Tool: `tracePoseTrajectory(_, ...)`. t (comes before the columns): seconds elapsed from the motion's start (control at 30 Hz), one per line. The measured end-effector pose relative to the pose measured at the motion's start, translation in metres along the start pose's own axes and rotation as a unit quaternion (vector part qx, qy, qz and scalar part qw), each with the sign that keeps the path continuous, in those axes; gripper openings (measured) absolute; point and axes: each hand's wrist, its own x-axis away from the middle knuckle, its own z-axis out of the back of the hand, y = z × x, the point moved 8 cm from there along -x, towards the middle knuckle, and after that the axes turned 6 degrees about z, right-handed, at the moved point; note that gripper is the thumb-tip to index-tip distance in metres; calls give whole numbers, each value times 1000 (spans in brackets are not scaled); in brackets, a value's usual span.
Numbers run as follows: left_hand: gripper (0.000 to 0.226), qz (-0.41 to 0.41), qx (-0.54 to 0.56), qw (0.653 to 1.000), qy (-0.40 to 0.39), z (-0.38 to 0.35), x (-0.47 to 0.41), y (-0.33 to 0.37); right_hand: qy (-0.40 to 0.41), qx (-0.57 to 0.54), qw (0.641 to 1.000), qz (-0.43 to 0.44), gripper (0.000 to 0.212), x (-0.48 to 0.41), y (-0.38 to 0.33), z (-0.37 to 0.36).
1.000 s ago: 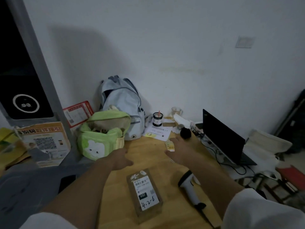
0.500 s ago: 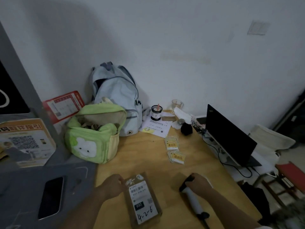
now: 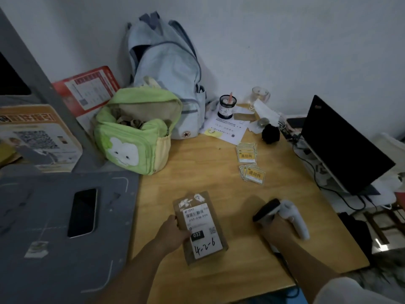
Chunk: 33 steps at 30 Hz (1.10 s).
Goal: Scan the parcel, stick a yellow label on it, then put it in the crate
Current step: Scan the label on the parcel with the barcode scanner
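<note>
A flat brown parcel [image 3: 200,227] with a white shipping label marked "032" and "4-2-6" lies on the wooden table [image 3: 219,183]. My left hand [image 3: 173,234] grips its left edge. My right hand [image 3: 275,228] is wrapped around the handle of a white and black barcode scanner [image 3: 278,212], whose head points left toward the parcel. Two small stacks of yellow labels [image 3: 251,165] lie further back on the table. No crate is in view.
A green bag [image 3: 133,137] and a pale blue backpack [image 3: 166,69] stand at the back left. A dark laptop [image 3: 341,148] with cables sits at the right edge. A phone [image 3: 83,212] lies on a grey surface to the left. A jar, glass and papers [image 3: 228,126] are behind.
Both hands drew back from the far table toward me. My left hand took hold of the parcel's edge, and my right hand closed on the scanner and lifted its head.
</note>
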Motion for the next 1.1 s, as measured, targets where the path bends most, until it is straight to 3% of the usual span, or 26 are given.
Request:
tracePoseTrajectory(0.07,62,5,23,1000,-6,-3,-3,-2,53,-2,998,-16,12,-18,14,0)
tracePoseTrajectory(0.17,67,16,48,998,-23,-8,-9,-3,89,-27,995,-21,45,-33,28,-4)
tracePoseTrajectory(0.23,68,17,57,998,-22,-9,-11,-2,90,-55,994,-21,47,-40,34,-10)
tracePoseTrajectory(0.3,67,15,63,998,-17,-9,-11,0,93,-103,990,-23,42,-40,37,-13)
tracePoseTrajectory(0.43,62,-2,67,998,1,-10,-7,4,100,-211,972,-32,12,-39,43,-25)
tracePoseTrajectory(0.57,54,-22,57,998,24,-10,0,7,94,-299,949,-21,21,-35,43,-34)
tracePoseTrajectory(0.73,47,-35,32,998,30,-14,9,5,75,-350,932,47,26,-15,13,-34)
tracePoseTrajectory(1.1,60,-40,20,999,-7,-26,18,-5,27,-361,918,163,31,47,-53,-38)
